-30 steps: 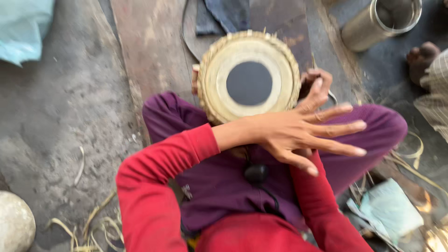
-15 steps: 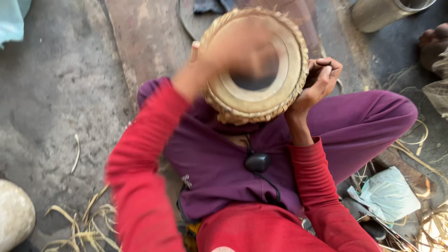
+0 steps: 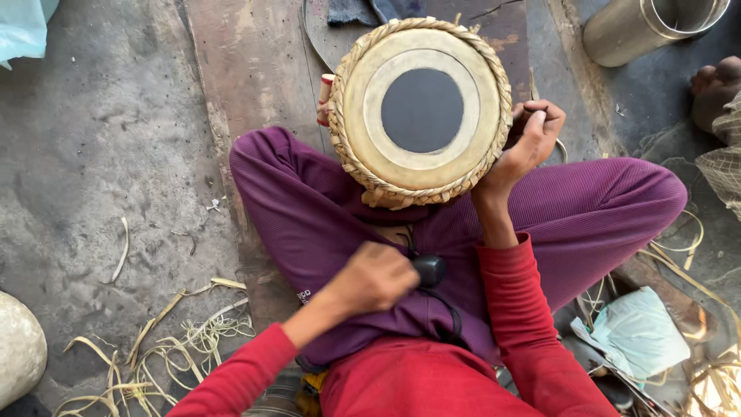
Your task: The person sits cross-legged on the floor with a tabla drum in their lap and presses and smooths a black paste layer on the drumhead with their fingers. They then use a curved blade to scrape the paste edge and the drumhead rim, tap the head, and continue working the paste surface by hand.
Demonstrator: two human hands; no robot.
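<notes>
A small hand drum (image 3: 421, 112) with a braided rim and black centre patch rests upright between a seated person's crossed legs (image 3: 324, 208), head facing up. The right hand (image 3: 527, 143) curls its fingers around the drum's side, steadying it. The left hand (image 3: 373, 276) hangs closed in a loose fist over the lap, holding nothing visible. Judging by this, the drumhead is being tested; the next strike calls for a firm hold. Strips of fibre (image 3: 154, 340) litter the floor (image 3: 93, 154).

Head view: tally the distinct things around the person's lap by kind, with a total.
Round woven-rimmed drum with black centre: 1
Metal cylinder, top right: 1
Small black device on cord: 1
Pale crumpled bag: 1
Person's own hands: left, right: 2
Total: 6
</notes>
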